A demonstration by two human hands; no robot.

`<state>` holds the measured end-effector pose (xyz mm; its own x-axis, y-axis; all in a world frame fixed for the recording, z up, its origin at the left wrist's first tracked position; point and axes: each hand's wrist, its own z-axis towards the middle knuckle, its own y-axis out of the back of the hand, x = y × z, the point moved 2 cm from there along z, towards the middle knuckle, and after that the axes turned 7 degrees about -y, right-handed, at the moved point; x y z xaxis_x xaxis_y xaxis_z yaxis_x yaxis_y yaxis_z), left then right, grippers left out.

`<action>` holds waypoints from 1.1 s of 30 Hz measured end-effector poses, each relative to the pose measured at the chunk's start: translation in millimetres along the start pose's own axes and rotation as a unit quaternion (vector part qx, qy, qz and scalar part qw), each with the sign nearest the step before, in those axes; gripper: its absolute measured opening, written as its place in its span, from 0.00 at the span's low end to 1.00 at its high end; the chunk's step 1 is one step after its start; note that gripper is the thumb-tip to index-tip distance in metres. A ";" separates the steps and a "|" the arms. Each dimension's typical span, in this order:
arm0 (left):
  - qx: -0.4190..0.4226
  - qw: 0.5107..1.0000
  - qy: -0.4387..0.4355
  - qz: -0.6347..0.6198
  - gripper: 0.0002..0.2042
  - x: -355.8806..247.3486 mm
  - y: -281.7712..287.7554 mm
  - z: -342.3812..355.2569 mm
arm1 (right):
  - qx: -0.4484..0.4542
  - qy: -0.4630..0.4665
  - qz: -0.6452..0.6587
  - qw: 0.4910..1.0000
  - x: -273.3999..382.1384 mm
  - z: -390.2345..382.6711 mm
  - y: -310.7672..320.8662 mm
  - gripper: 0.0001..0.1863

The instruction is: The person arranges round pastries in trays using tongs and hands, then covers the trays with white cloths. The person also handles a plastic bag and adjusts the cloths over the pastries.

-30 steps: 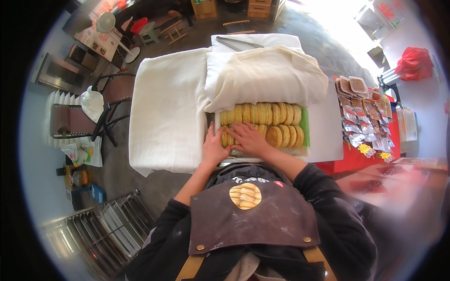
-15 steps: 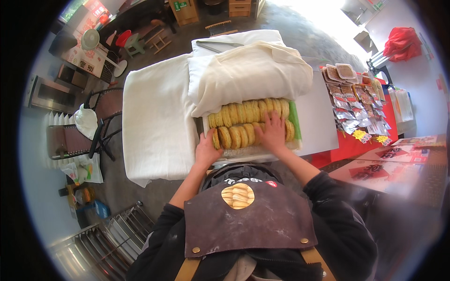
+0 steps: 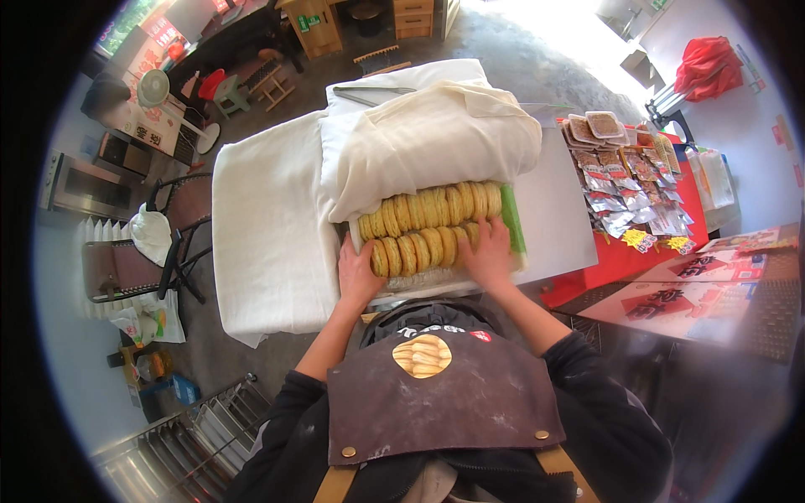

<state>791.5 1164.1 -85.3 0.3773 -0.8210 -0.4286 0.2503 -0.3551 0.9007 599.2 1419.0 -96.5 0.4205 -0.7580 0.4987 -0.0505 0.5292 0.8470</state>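
Two rows of round golden flaky pastries stand on edge in a tray, the far row [image 3: 432, 208] partly under a cream cloth [image 3: 436, 138]. At the left end of the near row [image 3: 417, 252], my left hand [image 3: 358, 272] is closed against the end pastry, thumb on its near side. My right hand [image 3: 488, 254] grips the right end of that row, fingers over the top and thumb in front. The row is pressed between both hands. Clear plastic wrap [image 3: 419, 278] shows along the tray's front, and a green strip [image 3: 512, 226] at its right.
Metal tongs [image 3: 369, 94] lie on white cloth behind. A white cloth [image 3: 268, 226] covers the table's left side. Packaged goods [image 3: 616, 172] sit on a red-covered table [image 3: 616, 264] at right. Chairs [image 3: 180, 210] stand at left, a metal rack [image 3: 193, 436] at lower left.
My right hand has drawn back from the far row's front to the near row's right end. My left hand stays at the left end. The view has shifted slightly.
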 end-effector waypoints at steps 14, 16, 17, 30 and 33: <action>0.031 0.997 0.063 0.021 0.47 -18.2 9.7 -1.8 | -0.008 -0.049 0.179 0.983 -20.3 16.6 23.8 0.25; 0.011 0.998 0.056 0.026 0.47 -18.6 11.4 -4.5 | -0.041 -0.003 0.175 0.984 -21.5 26.2 31.7 0.22; -0.007 0.998 0.047 0.029 0.47 -18.2 12.6 -6.4 | -0.055 0.010 0.172 0.984 -21.7 32.2 35.2 0.21; -0.192 0.956 -0.181 0.131 0.48 -97.1 27.5 134.8 | 0.216 0.199 0.081 0.953 40.6 155.2 6.8 0.15; -0.149 0.969 -0.118 0.158 0.42 -83.0 40.5 186.3 | 0.244 0.147 0.053 0.957 44.9 164.3 7.5 0.16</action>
<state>604.2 1134.6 0.1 0.2720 -0.9594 -0.0744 0.4153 0.0472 0.9085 468.8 1326.3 -37.5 0.6230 -0.5323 0.5732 -0.4933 0.3013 0.8160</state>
